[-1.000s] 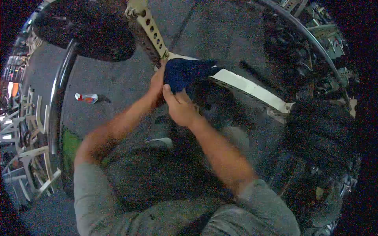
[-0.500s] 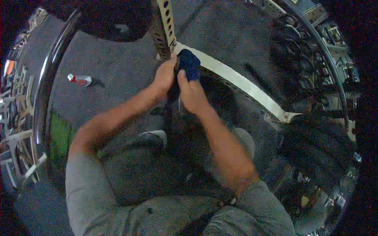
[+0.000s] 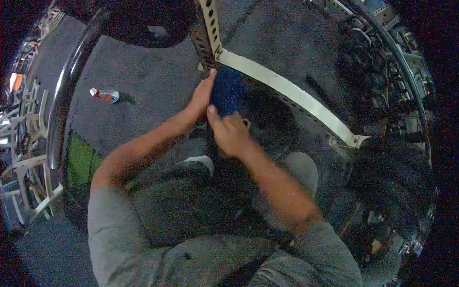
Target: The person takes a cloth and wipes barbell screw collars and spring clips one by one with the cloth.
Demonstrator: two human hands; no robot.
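A dark blue cloth lies against a dark part whose shape is hard to make out. My right hand is closed at the cloth's lower end, thumb pointing up along its left side. Alongside the cloth's left edge, my left hand rests on the dark part; most of its fingers are hidden, so its grip does not show. Just beyond the hands stands a cream metal upright with a row of round holes. From its foot a cream metal beam curves to the right.
On the dark floor to the left lies a clear spray bottle with a red and white head. A chrome bar curves along the left. Pale metal frames stand at far left, and cluttered equipment fills the right.
My right hand has moved down, and more of the blue cloth shows above it. My left hand stays beside the cloth. The whole view has shifted slightly.
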